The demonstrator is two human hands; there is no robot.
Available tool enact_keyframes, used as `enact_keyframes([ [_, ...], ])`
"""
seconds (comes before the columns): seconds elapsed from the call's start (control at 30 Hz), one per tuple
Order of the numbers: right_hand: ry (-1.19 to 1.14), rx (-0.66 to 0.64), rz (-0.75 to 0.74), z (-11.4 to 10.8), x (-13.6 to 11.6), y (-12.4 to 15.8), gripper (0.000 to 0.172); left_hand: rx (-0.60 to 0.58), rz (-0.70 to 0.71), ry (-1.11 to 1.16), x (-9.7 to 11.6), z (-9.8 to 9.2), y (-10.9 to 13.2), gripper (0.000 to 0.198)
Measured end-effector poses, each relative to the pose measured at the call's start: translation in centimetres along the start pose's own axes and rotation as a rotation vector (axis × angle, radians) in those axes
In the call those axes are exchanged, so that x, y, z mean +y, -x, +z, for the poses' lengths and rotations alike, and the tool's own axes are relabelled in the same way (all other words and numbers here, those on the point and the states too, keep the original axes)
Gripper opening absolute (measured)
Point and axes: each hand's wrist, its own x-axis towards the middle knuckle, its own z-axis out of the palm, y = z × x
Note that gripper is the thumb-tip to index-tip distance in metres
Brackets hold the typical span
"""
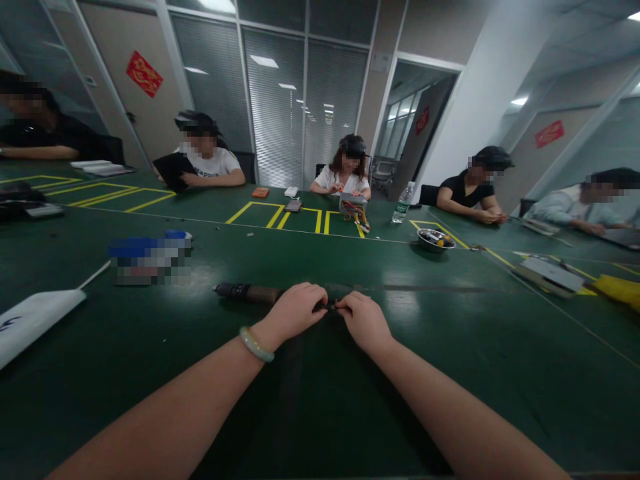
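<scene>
My left hand (299, 311), with a pale green bangle (257, 345) on its wrist, is closed with its fingertips pinched together just above the table. Facing it, my right hand (365, 321) pinches in the same way, the two sets of fingertips nearly meeting. Between them shows a small dark piece (330, 307), too small to name and partly covered by the fingers. Just behind my left hand, a dark cylindrical tool (255, 293) with a ridged, tapering end lies on the table, pointing left. My left hand hides its right part.
The green table (320, 427) carries yellow tape outlines. A metal bowl of small parts (436, 240), a water bottle (403, 203) and a grey box with coloured wires (353, 203) stand farther back. At left lies a white packet (40, 320). Several people sit across.
</scene>
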Motion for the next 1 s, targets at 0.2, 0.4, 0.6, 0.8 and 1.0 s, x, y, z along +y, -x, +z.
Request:
enact_keyframes([
  [0.2, 0.045, -0.001, -0.024, 0.3, -0.9, -1.1, 0.011, -0.005, -0.030, 0.009, 0.0, -0.2, -0.1, 0.008],
  [0.4, 0.047, 0.005, 0.023, -0.1, -1.1, -1.8, 0.012, -0.008, -0.036, 0.015, 0.0, -0.4, 0.0, 0.011],
  [0.6, 0.035, 0.009, -0.013, 0.1, -0.8, -0.7, 0.012, -0.027, -0.024, 0.018, -0.2, -0.3, -0.1, 0.008],
  [0.8, 0.035, 0.028, -0.036, 0.2, -0.6, -1.1, 0.013, -0.011, -0.013, 0.028, -0.2, -0.4, -0.1, 0.008],
  [1.0, 0.024, 0.016, -0.048, 0.5, -0.7, -1.0, 0.013, -0.028, -0.017, 0.015, 0.0, -0.4, -0.1, 0.010],
])
